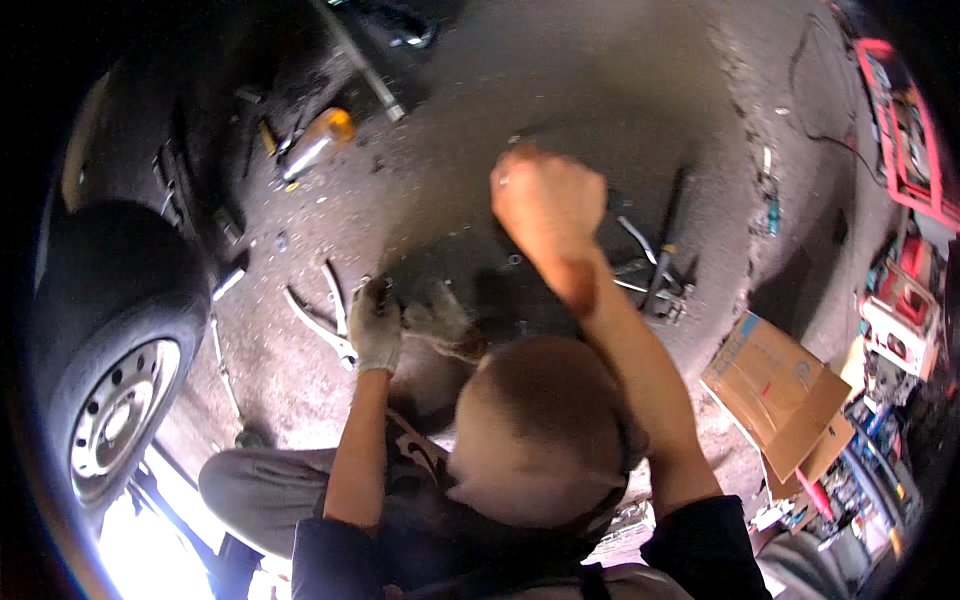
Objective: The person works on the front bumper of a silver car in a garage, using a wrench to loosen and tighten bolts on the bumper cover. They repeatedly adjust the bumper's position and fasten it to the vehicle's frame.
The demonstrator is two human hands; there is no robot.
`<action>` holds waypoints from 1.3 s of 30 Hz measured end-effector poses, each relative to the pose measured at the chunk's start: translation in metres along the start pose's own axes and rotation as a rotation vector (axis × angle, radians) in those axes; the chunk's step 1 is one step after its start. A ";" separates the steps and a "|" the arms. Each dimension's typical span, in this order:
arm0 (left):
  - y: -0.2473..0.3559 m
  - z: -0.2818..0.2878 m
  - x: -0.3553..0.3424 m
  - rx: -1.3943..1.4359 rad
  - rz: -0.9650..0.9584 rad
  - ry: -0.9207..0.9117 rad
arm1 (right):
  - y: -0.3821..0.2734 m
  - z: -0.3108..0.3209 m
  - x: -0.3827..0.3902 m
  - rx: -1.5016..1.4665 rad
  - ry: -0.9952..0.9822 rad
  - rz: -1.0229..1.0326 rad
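Observation:
My left hand (375,328), in a pale work glove, is low over the dark floor with its fingers bent together; a small shiny bit shows at the fingertips, too small to name. Just left of it lie pliers (325,318) with handles spread. A second pale glove (443,322) sits between my left hand and my right knee (540,430). My bare right hand (550,195) is raised farther out, closed in a fist and smeared by motion; what it holds, if anything, is hidden. Near its wrist a small ring (515,260) lies on the floor.
A car wheel (125,400) stands at left. Beyond lie an orange-and-clear bottle (320,145) and a long metal bar (365,65). Right of my forearm are a dark long-handled tool (665,260), a cardboard box (775,390) and a red tray (905,140).

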State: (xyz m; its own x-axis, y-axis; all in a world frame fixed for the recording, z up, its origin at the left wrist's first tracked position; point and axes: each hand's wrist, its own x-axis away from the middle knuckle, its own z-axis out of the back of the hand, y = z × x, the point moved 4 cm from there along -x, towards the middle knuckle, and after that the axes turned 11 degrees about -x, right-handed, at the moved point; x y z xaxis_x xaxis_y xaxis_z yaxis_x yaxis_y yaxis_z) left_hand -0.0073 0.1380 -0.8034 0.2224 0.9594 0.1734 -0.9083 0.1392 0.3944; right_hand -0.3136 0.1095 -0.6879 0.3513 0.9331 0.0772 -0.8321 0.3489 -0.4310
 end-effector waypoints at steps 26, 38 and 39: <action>0.119 0.476 0.021 0.902 -0.153 1.293 | 0.031 -0.017 0.075 -0.731 0.285 -0.170; 0.132 0.581 -0.002 1.074 -0.038 1.158 | -0.201 0.335 0.074 -0.887 0.687 0.541; 0.129 0.586 0.002 1.074 -0.012 1.101 | -0.223 0.356 0.083 -0.841 0.700 0.618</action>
State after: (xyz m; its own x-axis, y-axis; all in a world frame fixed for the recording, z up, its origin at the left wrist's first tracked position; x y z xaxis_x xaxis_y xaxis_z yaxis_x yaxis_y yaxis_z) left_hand 0.0836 0.0146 -0.2232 -0.5752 0.7269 -0.3751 -0.1251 0.3750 0.9186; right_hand -0.2516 0.1403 -0.2648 0.3672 0.5847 -0.7234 -0.4984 -0.5330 -0.6838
